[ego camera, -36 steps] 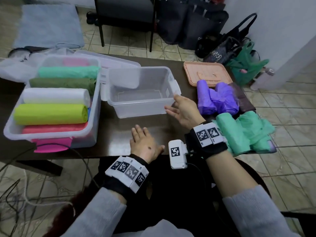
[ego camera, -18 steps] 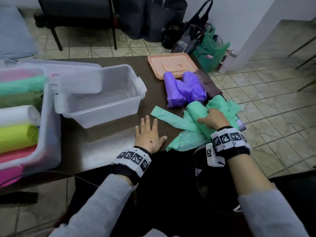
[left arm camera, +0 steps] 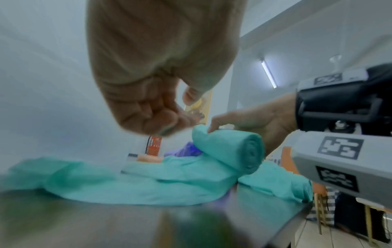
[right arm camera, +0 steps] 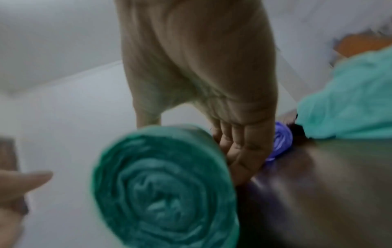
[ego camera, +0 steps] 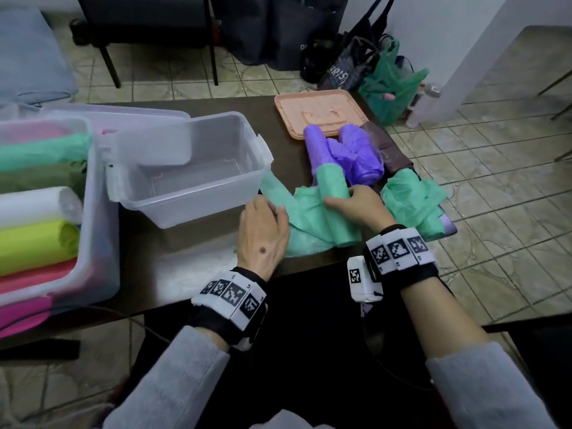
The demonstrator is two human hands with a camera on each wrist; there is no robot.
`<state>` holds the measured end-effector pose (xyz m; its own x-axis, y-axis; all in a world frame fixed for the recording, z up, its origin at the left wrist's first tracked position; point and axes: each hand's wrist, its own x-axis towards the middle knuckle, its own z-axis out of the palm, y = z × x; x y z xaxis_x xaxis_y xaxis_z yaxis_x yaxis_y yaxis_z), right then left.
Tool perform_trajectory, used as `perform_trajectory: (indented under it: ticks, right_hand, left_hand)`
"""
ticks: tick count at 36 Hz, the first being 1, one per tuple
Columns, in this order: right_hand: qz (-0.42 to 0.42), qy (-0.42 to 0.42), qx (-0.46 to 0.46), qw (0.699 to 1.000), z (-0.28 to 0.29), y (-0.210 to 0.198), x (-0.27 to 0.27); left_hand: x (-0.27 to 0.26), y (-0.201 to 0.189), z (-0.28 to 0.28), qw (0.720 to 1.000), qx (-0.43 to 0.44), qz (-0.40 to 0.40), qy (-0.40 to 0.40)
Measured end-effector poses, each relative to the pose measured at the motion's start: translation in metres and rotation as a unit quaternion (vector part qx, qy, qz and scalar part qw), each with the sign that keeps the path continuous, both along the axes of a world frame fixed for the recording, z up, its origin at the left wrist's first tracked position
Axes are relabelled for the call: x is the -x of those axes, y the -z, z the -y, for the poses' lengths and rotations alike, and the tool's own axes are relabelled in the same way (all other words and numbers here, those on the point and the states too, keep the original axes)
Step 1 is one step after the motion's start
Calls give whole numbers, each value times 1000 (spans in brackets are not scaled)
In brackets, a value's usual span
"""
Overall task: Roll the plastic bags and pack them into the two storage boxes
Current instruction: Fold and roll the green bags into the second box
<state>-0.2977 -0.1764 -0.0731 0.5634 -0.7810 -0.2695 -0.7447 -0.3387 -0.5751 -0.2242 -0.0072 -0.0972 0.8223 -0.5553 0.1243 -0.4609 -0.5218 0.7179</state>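
At the worktop's (ego camera: 198, 264) left edge stands the full box (ego camera: 102, 212), packed with rolls in several colours. Just right of it, mid-worktop, the second box (ego camera: 192, 168) is empty, its lid (ego camera: 320, 111) lying at the far edge.

The left hand (ego camera: 263, 230) lies palm down near the front edge, on the loose tail of the green bag (ego camera: 309, 218). The left wrist view shows its fingers curled, grip drawn in at the tail; whether they pinch the film cannot be told, the view being blurred.

The right hand (ego camera: 359, 205) rests on the rolled part of the green bag, thumb on the near side and fingers laid fairly straight along the far side, grip spread and cupping rather than pinching. The roll's spiral end faces the front edge.

Right of this lie purple bags (ego camera: 349, 153) and further green bags (ego camera: 411, 199) at the right edge, not yet rolled tight.

Judgement: rolling is in hand. The next move calls for the left hand to keep the tail taut and flat while the right hand turns the roll over it, then placing it in the empty box.
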Motion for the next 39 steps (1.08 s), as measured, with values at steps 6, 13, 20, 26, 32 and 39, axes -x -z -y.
perform_trajectory:
  ticks: [6, 13, 20, 26, 32, 39]
  right_hand:
    - [240, 138, -256, 926, -16, -16, -20]
    - [296, 141, -362, 873, -30, -17, -16]
    - [164, 165, -298, 926, -24, 7, 7]
    - [-36, 45, 67, 996, -21, 16, 22]
    - [-100, -332, 197, 917, -29, -3, 20]
    - [-182, -368, 283, 867, -32, -4, 14]
  left_hand:
    - [1, -23, 1, 937, -104, -321, 93]
    - [-12, -21, 19, 824, 107, -554, 56]
    - [-18, -6, 25, 890, 85, -446, 47]
    - [-17, 5, 31, 938, -44, -335, 76]
    - [-19, 5, 42, 947, -29, -320, 26]
    - [-15, -9, 59, 905, 138, -393, -81]
